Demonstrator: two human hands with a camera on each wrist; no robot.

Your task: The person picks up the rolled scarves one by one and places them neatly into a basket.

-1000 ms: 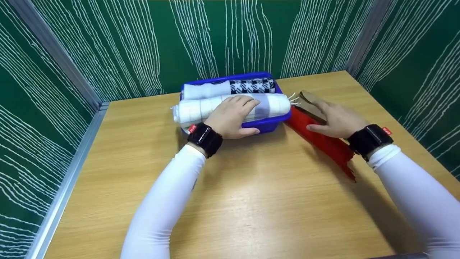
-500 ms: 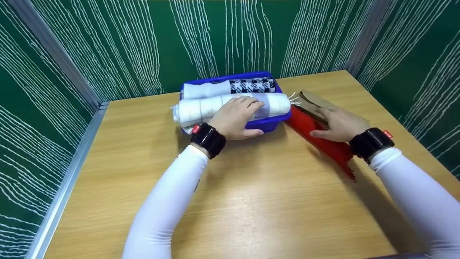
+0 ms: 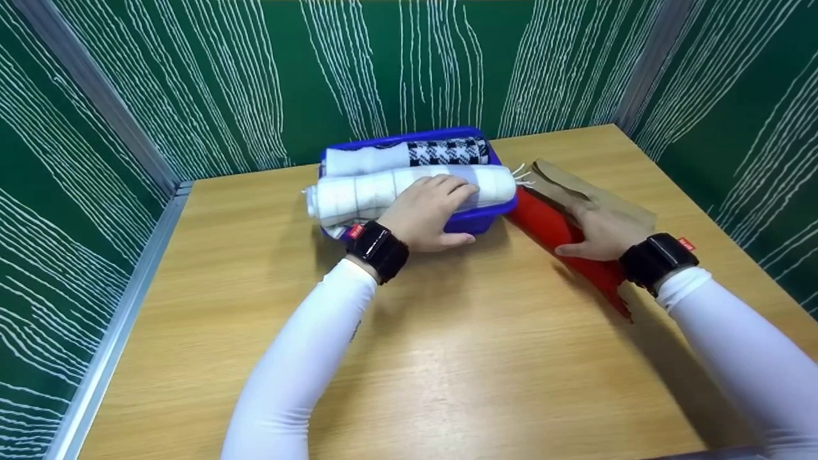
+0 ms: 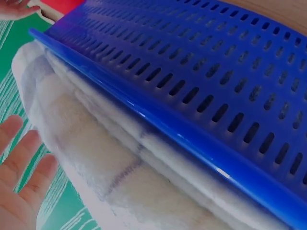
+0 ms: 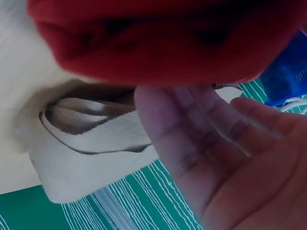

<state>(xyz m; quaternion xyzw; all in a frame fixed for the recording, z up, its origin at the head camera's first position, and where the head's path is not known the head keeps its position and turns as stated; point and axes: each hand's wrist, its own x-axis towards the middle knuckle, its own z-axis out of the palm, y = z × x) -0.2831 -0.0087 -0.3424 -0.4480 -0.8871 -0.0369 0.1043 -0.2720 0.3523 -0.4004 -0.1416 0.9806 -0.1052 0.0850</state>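
Note:
A rolled white plaid scarf (image 3: 361, 195) with a fringed end lies along the front of a blue perforated basket (image 4: 192, 72). My left hand (image 3: 425, 214) rests over the roll with fingers spread and thumb hanging before the basket's front wall. To the basket's right lies a folded red scarf (image 3: 543, 223), its ragged end towards me. Behind it is a folded beige cloth (image 5: 96, 148). My right hand (image 3: 601, 233) reaches in between the two, its fingers extended under the red fold in the right wrist view and its thumb on the near side.
A second roll, part white and part black-and-white houndstooth (image 3: 447, 152), lies at the back of the basket. Wooden tabletop (image 3: 415, 358) spreads before the basket. Green panels with white streaks (image 3: 396, 64) and metal posts (image 3: 105, 96) enclose the table's back and sides.
My left hand has slid a little to the right along the white roll. My right hand has come slightly towards me, its fingers going down between the red scarf and the beige cloth.

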